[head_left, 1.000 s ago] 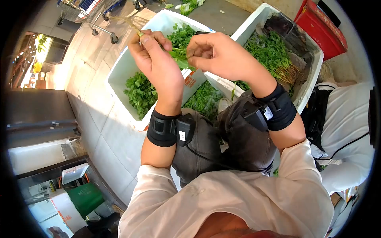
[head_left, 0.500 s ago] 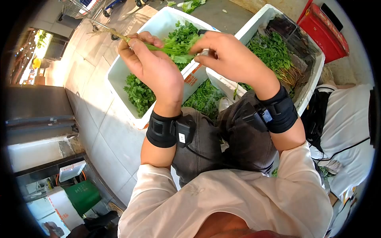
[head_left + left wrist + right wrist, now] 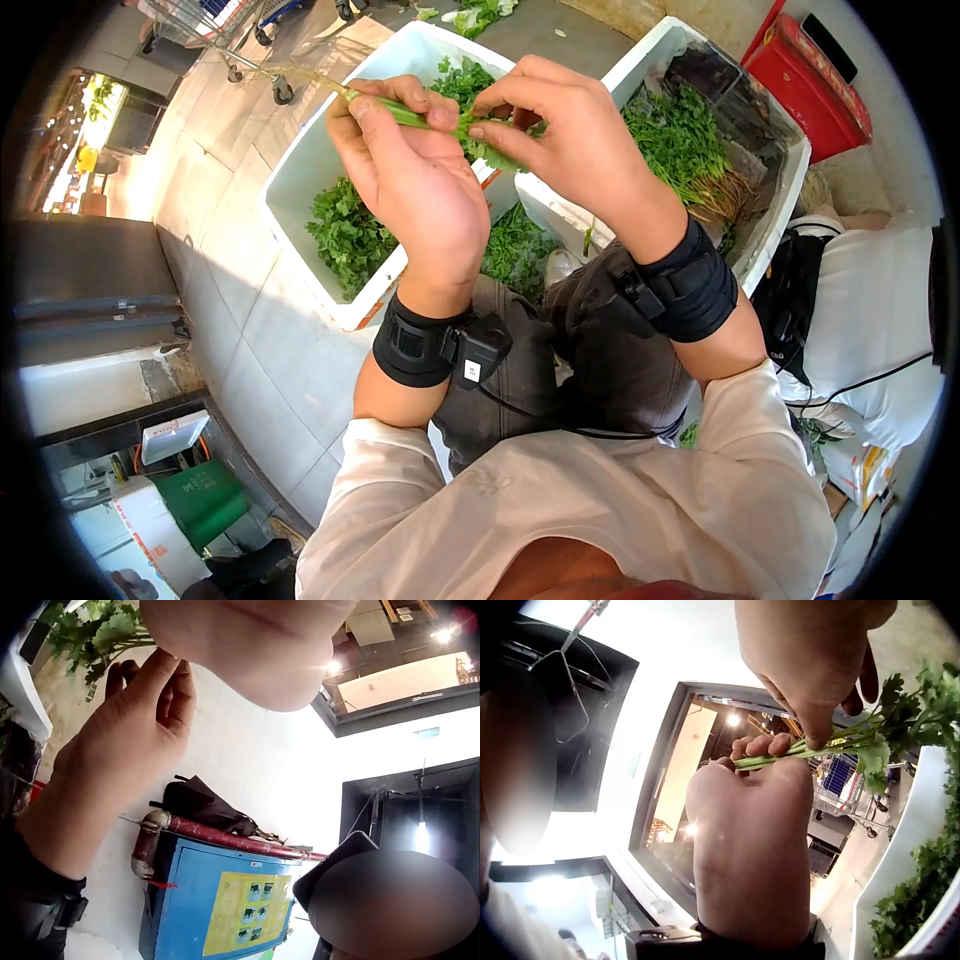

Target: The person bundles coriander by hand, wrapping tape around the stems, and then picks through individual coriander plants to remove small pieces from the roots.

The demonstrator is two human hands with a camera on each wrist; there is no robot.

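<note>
Left hand (image 3: 425,170) shifted toward right hand (image 3: 582,125), gap between them narrowed, right fingers (image 3: 510,92) apparently relocated from leaves (image 3: 874,756) to stems (image 3: 760,762).

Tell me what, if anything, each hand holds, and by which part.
Leafy green stems: the left hand grips them near the root end, and the right hand pinches them further along, toward the leaves.

The floor (image 3: 270,340) is laid with pale tiles, sunlit toward the upper left and shaded nearer the person. Two white boxes stand on it: a left box (image 3: 290,195) with leafy green bunches (image 3: 348,235) inside, and a right box (image 3: 785,195) carrying a heap of rooted greens (image 3: 680,150). Beyond them, leaf scraps (image 3: 482,17) lie loose, and a wheeled cart (image 3: 215,25) stands at the upper left.
</note>
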